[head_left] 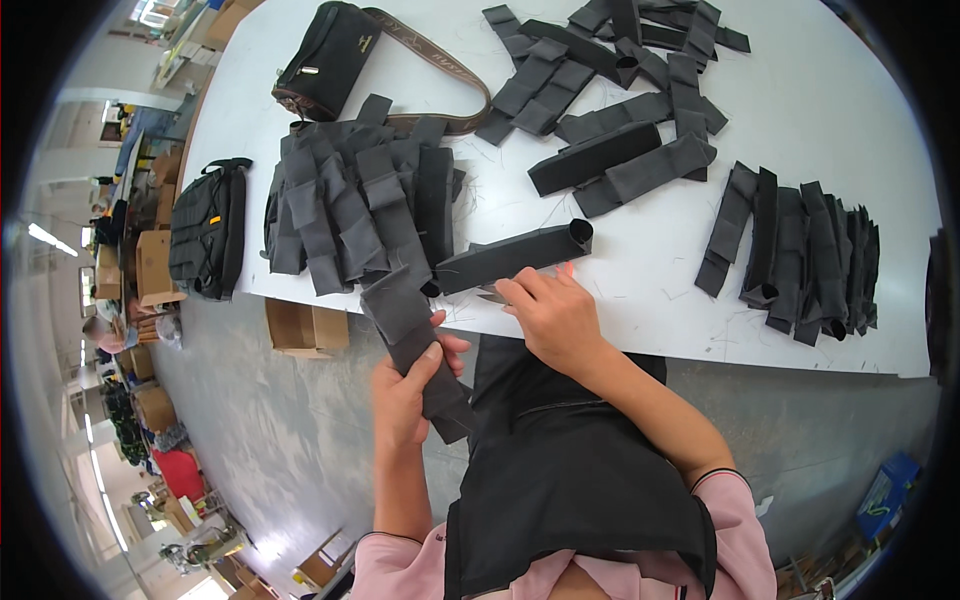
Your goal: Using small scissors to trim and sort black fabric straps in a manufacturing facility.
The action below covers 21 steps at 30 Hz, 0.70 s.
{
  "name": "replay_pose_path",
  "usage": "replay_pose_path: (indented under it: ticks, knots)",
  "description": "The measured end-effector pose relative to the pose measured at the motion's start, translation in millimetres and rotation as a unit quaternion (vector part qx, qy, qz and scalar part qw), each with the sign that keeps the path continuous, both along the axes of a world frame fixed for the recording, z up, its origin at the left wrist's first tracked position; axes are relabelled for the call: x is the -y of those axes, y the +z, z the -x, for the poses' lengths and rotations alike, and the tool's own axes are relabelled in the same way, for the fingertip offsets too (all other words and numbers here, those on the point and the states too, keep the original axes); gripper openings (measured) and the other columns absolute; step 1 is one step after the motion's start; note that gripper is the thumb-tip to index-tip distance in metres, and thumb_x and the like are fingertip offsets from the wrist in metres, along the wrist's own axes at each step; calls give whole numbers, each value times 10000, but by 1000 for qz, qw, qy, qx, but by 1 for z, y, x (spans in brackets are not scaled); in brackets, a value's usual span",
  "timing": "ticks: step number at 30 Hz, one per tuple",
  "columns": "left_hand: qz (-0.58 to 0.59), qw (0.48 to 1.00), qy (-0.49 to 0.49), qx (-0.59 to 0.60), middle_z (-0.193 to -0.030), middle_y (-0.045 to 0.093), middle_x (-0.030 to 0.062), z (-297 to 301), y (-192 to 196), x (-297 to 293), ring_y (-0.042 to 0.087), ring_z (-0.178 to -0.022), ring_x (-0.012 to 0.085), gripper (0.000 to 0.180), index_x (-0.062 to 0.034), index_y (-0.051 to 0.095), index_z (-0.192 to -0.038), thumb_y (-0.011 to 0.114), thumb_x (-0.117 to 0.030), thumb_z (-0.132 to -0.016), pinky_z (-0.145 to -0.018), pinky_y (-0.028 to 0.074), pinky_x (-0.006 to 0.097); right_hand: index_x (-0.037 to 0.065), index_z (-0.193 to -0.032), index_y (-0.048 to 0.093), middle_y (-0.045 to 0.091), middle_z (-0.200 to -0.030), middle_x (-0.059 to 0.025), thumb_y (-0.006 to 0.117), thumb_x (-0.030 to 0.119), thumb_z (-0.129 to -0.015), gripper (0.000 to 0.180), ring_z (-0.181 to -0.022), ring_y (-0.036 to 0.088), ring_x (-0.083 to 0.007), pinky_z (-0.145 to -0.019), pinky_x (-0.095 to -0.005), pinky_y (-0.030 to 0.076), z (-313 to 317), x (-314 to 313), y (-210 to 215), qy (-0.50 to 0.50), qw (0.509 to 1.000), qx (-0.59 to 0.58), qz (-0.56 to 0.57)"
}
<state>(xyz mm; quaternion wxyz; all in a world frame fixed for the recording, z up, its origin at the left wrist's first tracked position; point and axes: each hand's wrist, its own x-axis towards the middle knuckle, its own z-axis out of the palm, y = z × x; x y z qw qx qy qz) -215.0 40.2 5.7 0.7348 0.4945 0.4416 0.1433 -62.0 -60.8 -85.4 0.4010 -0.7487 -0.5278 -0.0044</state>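
At the table's near edge, my left hand (408, 385) is closed around a dark grey fabric strip (395, 312), thumb on top. The strip slants down past the edge, its upper end against a heap of similar strips (340, 200). To the right, my right hand (555, 315) is closed on what looks like thread snips (490, 292); pointed metal blades stick out leftward and a reddish bit shows above the fingers. The hand hides most of them. Just beyond lies a folded black strip (515, 258) with an open, tube-like right end.
More strips (620, 165) lie scattered at the far middle of the white table (640, 270). A row of strips (805, 260) stands at right. A black bag (325, 60) with a brown strap is far left, near a black backpack (208, 230). Below sits a cardboard box (305, 328).
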Motion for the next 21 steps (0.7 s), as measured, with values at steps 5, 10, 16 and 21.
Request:
replay_pose_path:
  ticks: [5, 10, 16, 21]
  knots:
    - [13, 1000, -10, 4, -925, 652, 120, 4, -2, 5, 584, -778, 138, 387, 53, 496, -1231, 560, -88, -877, -730, 476, 279, 73, -945, 600, 531, -762, -17, 686, 89, -713, 248, -647, 567, -188, -583, -318, 403, 3, -3, 4, 15, 1000, 11, 6]
    - [19, 1000, -22, -4, -896, 640, 145, 3, 1, 13, 590, -745, 166, 370, 58, 499, -1203, 551, -71, -861, -698, 491, 299, 74, -944, 601, 528, -744, -19, 684, 88, -711, 247, -643, 567, -181, -578, -307, 398, 5, -4, 3, 44, 998, 23, 44]
    - [5, 997, -74, 8, -917, 647, 135, 6, 8, 9, 574, -789, 140, 357, 44, 514, -1208, 551, -93, -881, -746, 470, 289, 68, -940, 611, 552, -737, -31, 704, 72, -685, 271, -619, 562, -212, -564, -317, 419, 6, 28, 3, -26, 998, -51, 1]
    - [-13, 996, -87, 10, -912, 645, 141, -6, 12, 5, 574, -791, 148, 357, 61, 509, -1203, 548, -91, -882, -749, 468, 297, 71, -956, 616, 563, -748, -30, 715, 61, -668, 304, -615, 561, -207, -549, -318, 412, 3, 39, 15, -58, 997, -44, -24]
